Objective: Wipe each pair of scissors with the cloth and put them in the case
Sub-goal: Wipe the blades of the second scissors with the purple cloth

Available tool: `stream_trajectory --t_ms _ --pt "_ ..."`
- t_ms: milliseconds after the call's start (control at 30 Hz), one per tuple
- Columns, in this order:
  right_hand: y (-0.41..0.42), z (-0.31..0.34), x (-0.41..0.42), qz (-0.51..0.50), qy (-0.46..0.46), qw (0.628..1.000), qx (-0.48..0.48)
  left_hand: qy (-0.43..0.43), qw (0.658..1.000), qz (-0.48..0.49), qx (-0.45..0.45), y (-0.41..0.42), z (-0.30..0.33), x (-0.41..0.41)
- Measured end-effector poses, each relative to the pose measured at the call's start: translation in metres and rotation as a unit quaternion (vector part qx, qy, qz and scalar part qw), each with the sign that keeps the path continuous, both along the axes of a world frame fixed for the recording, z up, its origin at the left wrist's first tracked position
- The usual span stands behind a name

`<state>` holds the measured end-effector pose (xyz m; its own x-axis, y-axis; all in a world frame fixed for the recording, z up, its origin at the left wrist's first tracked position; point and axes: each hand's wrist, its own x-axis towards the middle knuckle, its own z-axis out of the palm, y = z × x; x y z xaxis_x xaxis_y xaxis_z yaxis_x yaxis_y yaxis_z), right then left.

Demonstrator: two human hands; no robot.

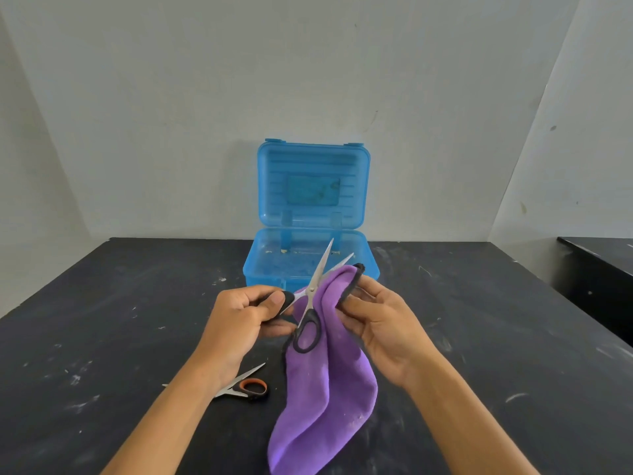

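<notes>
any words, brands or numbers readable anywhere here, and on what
None can be read.
Blue case: a rectangular patch inside its open lid, too blurred to tell whether it carries text.
Grey-handled scissors in the left hand: no marking visible.
Orange-handled scissors on the table: no marking visible.
Purple cloth: plain.

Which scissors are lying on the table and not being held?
The scissors with the orange and black handle, lying near the left forearm. The black-handled scissors are up in the air, blades open, held by the left hand against the purple cloth.
</notes>
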<state>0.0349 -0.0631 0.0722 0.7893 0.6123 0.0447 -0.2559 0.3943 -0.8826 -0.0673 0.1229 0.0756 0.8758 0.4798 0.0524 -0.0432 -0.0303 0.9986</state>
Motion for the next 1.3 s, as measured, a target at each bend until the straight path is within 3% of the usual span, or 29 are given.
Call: stream_trajectory --t_ms 200,367,533,733,967,1300 --pt "0.003 -0.010 0.003 -0.042 -0.068 0.994 -0.080 -0.016 0.999 -0.047 0.011 -0.009 0.004 0.000" --pt "0.001 -0.011 0.002 -0.025 -0.072 0.995 -0.064 -0.024 0.996 -0.078 0.033 -0.010 0.009 -0.001" --pt "-0.003 -0.005 0.010 -0.079 -0.071 0.994 -0.015 -0.064 0.997 -0.029 0.036 -0.005 0.011 -0.002" --pt "-0.022 0.027 0.025 -0.166 -0.146 0.975 -0.031 -0.113 0.993 0.005 0.043 0.005 0.028 -0.004" --pt "-0.003 0.016 0.012 -0.134 -0.181 0.973 -0.050 -0.086 0.995 -0.031 0.041 -0.012 0.026 0.007" --pt "0.003 -0.001 0.001 -0.075 -0.160 0.977 -0.118 -0.057 0.994 -0.068 0.065 -0.014 0.016 0.003"
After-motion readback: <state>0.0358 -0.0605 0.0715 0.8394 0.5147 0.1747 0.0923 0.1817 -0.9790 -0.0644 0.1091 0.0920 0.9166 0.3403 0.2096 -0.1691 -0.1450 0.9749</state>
